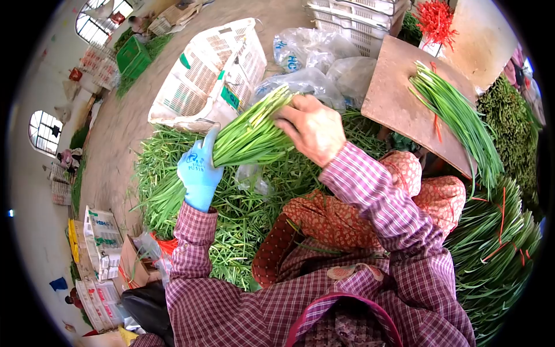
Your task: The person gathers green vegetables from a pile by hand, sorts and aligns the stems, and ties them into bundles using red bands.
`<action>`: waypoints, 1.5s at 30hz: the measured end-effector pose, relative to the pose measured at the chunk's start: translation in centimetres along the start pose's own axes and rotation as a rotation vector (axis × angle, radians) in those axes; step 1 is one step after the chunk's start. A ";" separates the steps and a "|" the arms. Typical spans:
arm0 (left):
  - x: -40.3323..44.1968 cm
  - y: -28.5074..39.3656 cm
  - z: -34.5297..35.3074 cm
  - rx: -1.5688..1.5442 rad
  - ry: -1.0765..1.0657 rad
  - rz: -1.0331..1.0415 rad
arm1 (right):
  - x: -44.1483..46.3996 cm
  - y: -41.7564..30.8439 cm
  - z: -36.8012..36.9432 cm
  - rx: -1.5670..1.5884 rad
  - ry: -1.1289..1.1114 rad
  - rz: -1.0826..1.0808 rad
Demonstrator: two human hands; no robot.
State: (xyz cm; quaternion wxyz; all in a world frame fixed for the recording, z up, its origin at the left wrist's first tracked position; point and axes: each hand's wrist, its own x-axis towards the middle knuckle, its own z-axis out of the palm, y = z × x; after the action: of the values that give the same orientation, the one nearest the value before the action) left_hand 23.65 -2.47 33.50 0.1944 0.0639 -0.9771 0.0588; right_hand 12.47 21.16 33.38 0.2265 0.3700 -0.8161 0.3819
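My left hand (199,169), in a light blue glove, is closed around a bunch of garlic chives (247,134). The pale stem ends point up and to the right, and the leaves hang down to the left behind the glove. My bare right hand (312,127) is at the stem end, its fingers bent and pinching at the stalks; motion blurs the fingertips slightly. Below both hands lies a heap of loose green leaves (243,225). Another chive bunch (454,113), with a red tie, rests on a brown board (396,87) to the right.
A white plastic crate (191,75) stands ahead, beside clear plastic bags (312,49). Stacked white crates (352,26) are farther back. Red ties (435,23) hang at the upper right. Tied chive bundles (491,260) pile up on my right. A cardboard box (137,260) is at left.
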 end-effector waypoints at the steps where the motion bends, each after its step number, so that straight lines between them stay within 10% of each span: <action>1: 0.0 0.2 0.0 -0.018 0.013 0.029 | 0.5 0.2 0.4 -0.003 0.003 0.004; 25: -0.1 0.0 0.1 -0.111 0.126 0.150 | 0.7 1.1 0.3 0.093 -0.073 -0.051; 30: -0.5 -0.4 -0.2 -0.064 0.075 0.083 | 1.3 3.4 -0.4 1.021 -0.219 0.441; 34: -1.1 -1.7 0.1 -0.081 0.073 0.042 | 1.0 4.6 -4.4 1.186 -0.093 0.718; 38: -1.7 -3.0 0.9 -0.047 0.119 0.031 | -0.8 8.3 -5.9 1.105 -0.172 0.654; 41: -1.7 -2.9 1.3 -0.153 0.131 0.023 | -1.9 7.3 -5.1 0.073 -0.266 0.242; 45: -1.6 -2.4 1.9 -0.362 0.185 0.021 | -0.6 4.3 -4.2 0.292 -0.037 0.132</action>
State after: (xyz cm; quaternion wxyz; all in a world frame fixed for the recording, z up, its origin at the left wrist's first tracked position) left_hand 24.79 -4.90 31.36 0.2910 0.0121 -0.9503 -0.1100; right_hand 9.90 26.65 33.59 0.1295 0.3516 -0.7785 0.5035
